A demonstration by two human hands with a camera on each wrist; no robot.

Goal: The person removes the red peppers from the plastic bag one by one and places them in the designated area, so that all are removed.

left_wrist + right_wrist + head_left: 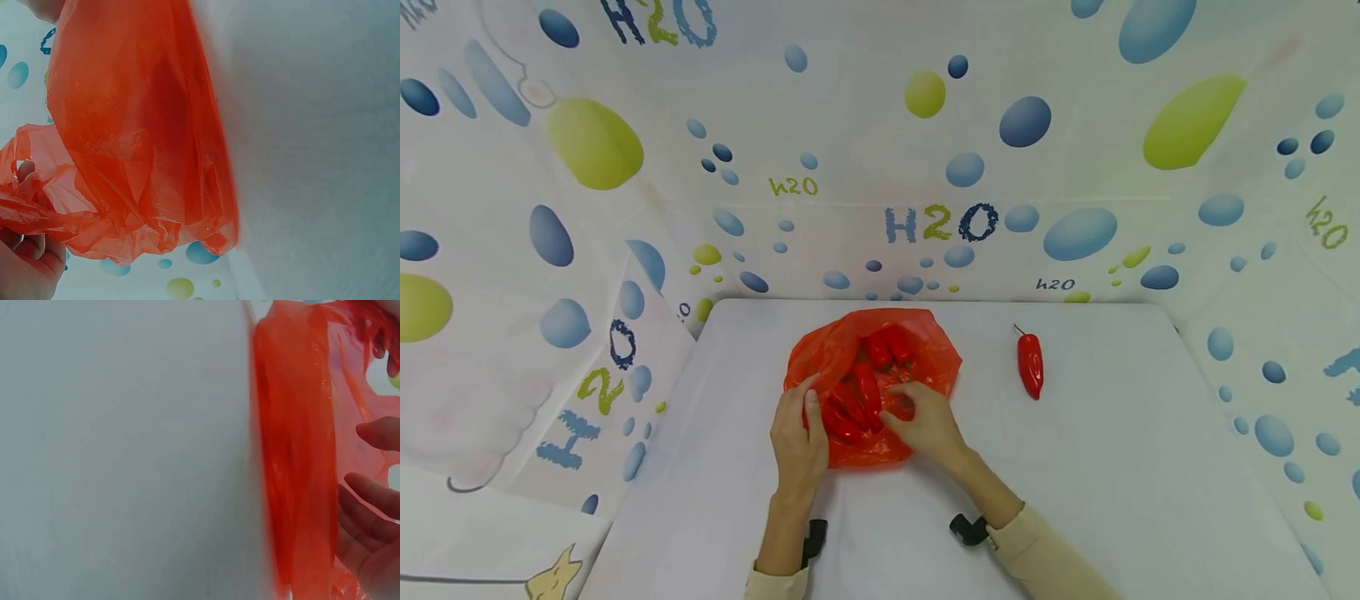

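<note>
A red plastic bag (940, 350) lies with its mouth spread on the white table, several glossy red chili peppers (867, 392) inside it. My left hand (797, 442) grips the bag's left edge; in the left wrist view its fingers (53, 253) are curled round the crumpled film. Over the bag's right part is my right hand (931, 423), close to the peppers. The right wrist view shows its thumb (382, 433) and fingers apart, with nothing between them. One more red chili pepper (1031, 367) with a thin stem lies outside, right of the bag.
The white tabletop (1112, 467) extends on both sides of the bag. Behind it and at the sides hang white sheets (865, 142) printed with blue and green spots and H2O lettering. A black wrist mount (968, 530) sits by the right sleeve.
</note>
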